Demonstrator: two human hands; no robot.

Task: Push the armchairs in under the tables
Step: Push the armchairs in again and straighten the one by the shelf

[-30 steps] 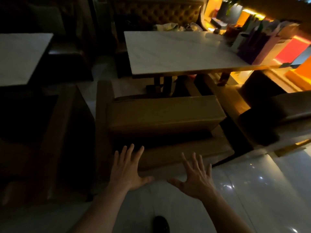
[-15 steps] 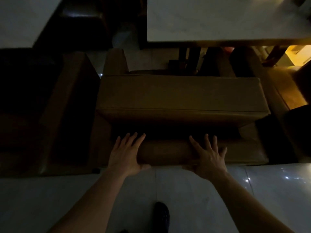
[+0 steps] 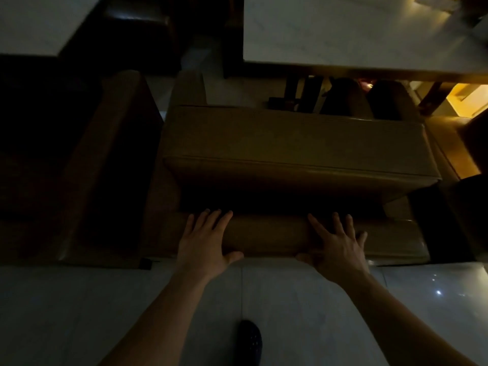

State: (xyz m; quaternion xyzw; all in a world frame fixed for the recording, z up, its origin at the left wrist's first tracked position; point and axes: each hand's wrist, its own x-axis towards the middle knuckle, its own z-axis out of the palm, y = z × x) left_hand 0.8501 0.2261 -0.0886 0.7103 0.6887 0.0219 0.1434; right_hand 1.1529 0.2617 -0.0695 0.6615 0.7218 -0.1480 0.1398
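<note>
A tan leather armchair (image 3: 295, 138) stands directly below me, seen from behind, its seat facing a white marble table (image 3: 356, 30). My left hand (image 3: 206, 240) lies flat on the top of the chair's backrest (image 3: 266, 233), fingers straight, thumb over the near edge. My right hand (image 3: 336, 245) rests on the same backrest top a little to the right, fingers spread. The front of the armchair reaches the table's near edge, where dark table legs (image 3: 303, 93) show.
A second, darker armchair (image 3: 105, 165) stands to the left beside another white table (image 3: 39, 19). More seating is at the right edge (image 3: 472, 196). Glossy pale floor tiles (image 3: 79, 313) lie under me, with my dark shoe (image 3: 249, 339) between my arms.
I have stepped closer and tipped my view down. Both hands, raised in the air a second ago, have come down onto the top of the armchair's backrest.
</note>
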